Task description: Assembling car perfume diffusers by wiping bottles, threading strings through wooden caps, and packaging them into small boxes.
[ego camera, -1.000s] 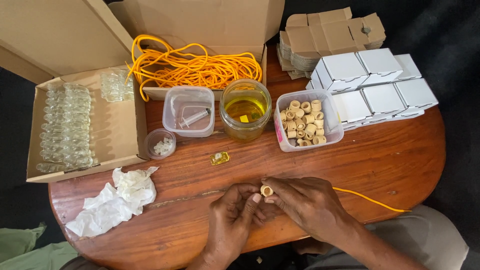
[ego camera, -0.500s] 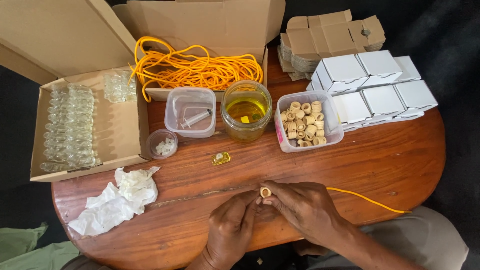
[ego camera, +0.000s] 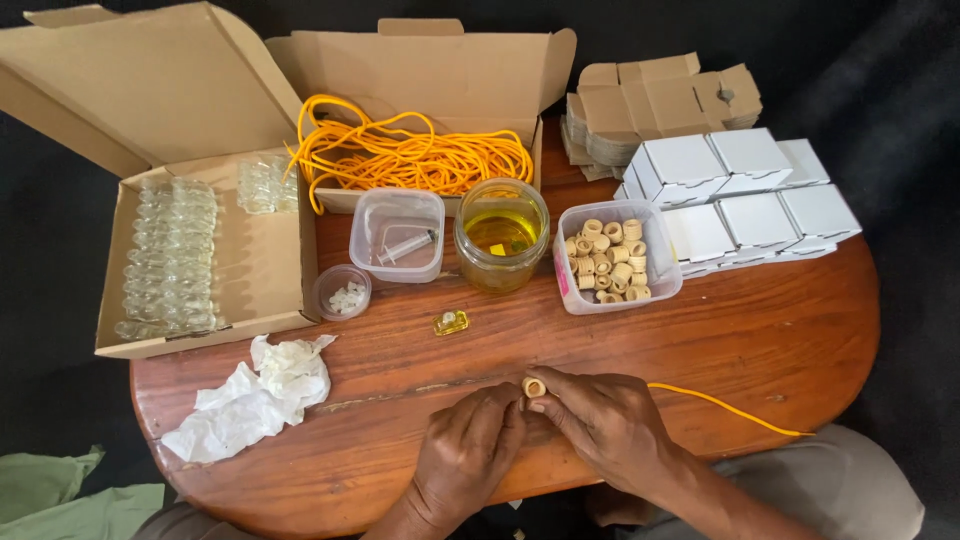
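Both my hands meet at the near edge of a wooden table (ego camera: 760, 330). My left hand (ego camera: 470, 455) and my right hand (ego camera: 600, 420) pinch a small tan wooden bead (ego camera: 534, 387) between their fingertips. An orange cord (ego camera: 730, 405) runs out from under my right hand toward the right. A clear tub of similar tan beads (ego camera: 610, 255) stands beyond the hands, with a glass jar of yellow liquid (ego camera: 501, 235) to its left. A tiny glass bottle with yellow liquid (ego camera: 451, 322) lies between the jar and my hands.
An open cardboard box with rows of small glass bottles (ego camera: 170, 255) sits at the left. Another box holds coiled orange cord (ego camera: 410, 155). A tub with a syringe (ego camera: 397, 235), a small round dish (ego camera: 342, 292), crumpled tissue (ego camera: 255, 395), white boxes (ego camera: 740, 195) and flat brown cartons (ego camera: 660, 100) surround them.
Both hands stay together on the bead with only small finger movements. The view has shifted slightly.
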